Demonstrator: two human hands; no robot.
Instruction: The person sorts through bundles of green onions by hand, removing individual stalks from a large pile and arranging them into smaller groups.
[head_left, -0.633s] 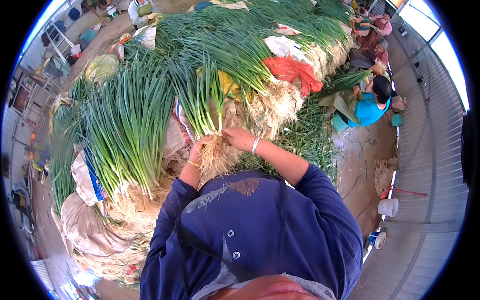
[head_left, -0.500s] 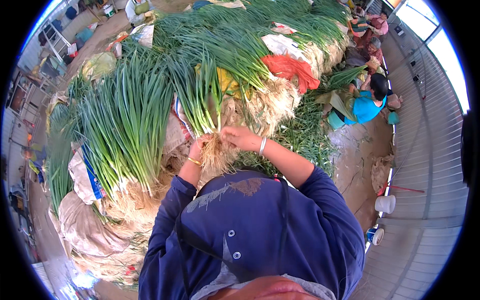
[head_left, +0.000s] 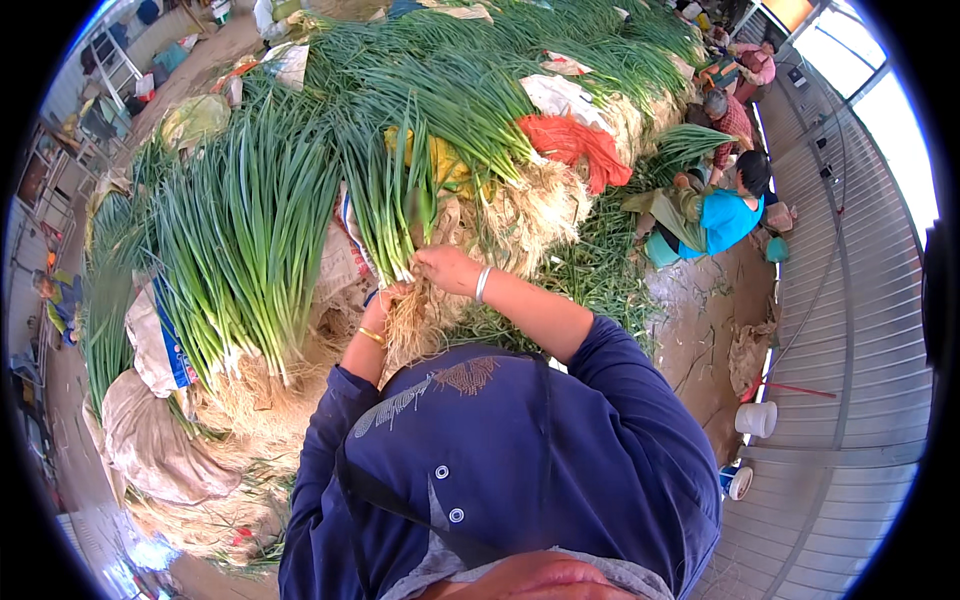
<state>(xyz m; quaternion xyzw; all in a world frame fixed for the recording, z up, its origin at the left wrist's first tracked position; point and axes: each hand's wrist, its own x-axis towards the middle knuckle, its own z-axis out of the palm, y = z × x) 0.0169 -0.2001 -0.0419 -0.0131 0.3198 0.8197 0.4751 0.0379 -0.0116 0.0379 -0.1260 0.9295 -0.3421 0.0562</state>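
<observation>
A bunch of green onions (head_left: pixel 388 225) with long dark leaves and pale stalks lies in front of my chest. My left hand (head_left: pixel 388 297) is wrapped round its lower end, just above the roots. Tan stringy roots (head_left: pixel 406 330) hang down below that hand. On the bunch's right side, my right hand (head_left: pixel 448 268) is closed, with its fingertips at the pale stalks; its exact grip is partly hidden. To the left, a larger heap of green onions (head_left: pixel 245 240) rests with its roots towards me.
A long pile of green onions (head_left: pixel 450 70) stretches away at the back. A red mesh bag (head_left: pixel 580 145) and a brown sack (head_left: pixel 165 440) lie by it. Trimmed leaves (head_left: pixel 600 285) litter the floor at right. A co-worker in blue (head_left: pixel 728 215) sits beyond; a white bucket (head_left: pixel 757 419) stands by the wall.
My right hand has shifted slightly left and up along the stalks. My left hand keeps its hold on the bunch. At the right, the co-workers have changed posture, and the whole view has shifted a little.
</observation>
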